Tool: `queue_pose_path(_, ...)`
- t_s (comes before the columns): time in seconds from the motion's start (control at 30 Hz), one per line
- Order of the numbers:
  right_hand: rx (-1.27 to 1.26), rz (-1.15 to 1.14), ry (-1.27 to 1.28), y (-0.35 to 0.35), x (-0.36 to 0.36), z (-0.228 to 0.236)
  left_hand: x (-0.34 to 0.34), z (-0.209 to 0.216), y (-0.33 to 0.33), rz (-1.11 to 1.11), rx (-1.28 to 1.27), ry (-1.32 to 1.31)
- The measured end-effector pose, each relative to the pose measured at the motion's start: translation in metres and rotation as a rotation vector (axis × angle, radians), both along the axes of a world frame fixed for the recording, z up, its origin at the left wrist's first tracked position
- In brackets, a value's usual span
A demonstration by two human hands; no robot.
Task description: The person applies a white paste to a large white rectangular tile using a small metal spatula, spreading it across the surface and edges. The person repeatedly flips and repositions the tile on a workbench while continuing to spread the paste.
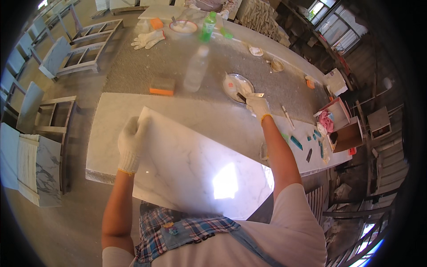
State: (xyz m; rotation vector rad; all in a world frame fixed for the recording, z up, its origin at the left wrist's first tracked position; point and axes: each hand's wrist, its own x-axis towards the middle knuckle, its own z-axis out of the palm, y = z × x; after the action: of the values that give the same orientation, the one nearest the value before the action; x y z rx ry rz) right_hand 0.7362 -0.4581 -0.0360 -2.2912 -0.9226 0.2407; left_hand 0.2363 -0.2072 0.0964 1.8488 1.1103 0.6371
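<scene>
A polished white marble slab (pixel 187 164) with grey veins leans tilted against my front, above a larger pale stone slab (pixel 106 129) on the bench. My gloved left hand (pixel 130 144) is closed on its upper left corner. At the right, my gloved right hand (pixel 259 106) grips a small putty knife (pixel 255 95) with a metal blade, at the near rim of a round metal dish (pixel 252 82). White paste (pixel 232 90) lies in that dish. The glove hides part of the tool.
Beyond the slab stand a clear bottle (pixel 195 71), an orange-and-grey sponge block (pixel 162 87), a green bottle (pixel 208 27), a bowl (pixel 184 30) and spare gloves (pixel 148 40). A white marker (pixel 288 117), small dark sticks (pixel 296 142) and an open box (pixel 347 135) lie right. Another person (pixel 209 5) is opposite.
</scene>
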Motion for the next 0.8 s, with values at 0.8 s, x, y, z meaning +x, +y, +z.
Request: queue_pose_path(0.8, 0.257, 0.180, 0.659, 0.084, -0.272, 0.197, -0.005, 0.007, 0.053, -0.434, -0.774, -0.497)
